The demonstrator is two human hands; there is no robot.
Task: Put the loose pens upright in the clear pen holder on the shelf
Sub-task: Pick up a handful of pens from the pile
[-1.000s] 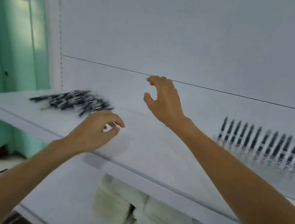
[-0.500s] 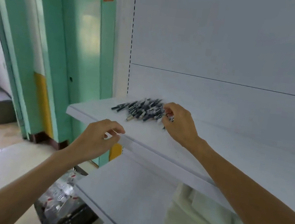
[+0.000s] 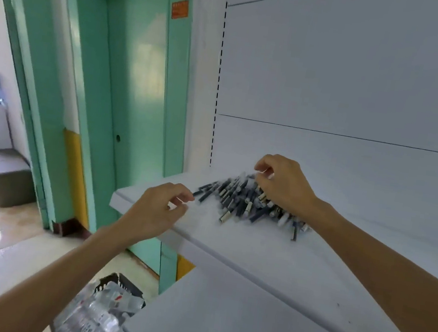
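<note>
Your right hand (image 3: 282,187) curls onto the pens (image 3: 243,201), grip unclear; your left hand (image 3: 157,209), loosely curled, empty, hovers just lower-left.

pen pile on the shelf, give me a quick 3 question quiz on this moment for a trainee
1. True or false: the clear pen holder is in view.
2. Where is the right hand? A) at the pen pile B) on the green door C) in the bottle crate
3. Fill in: the left hand hovers by the front edge of the shelf and holds ____.

Key: 1 false; 2 A; 3 nothing
</note>
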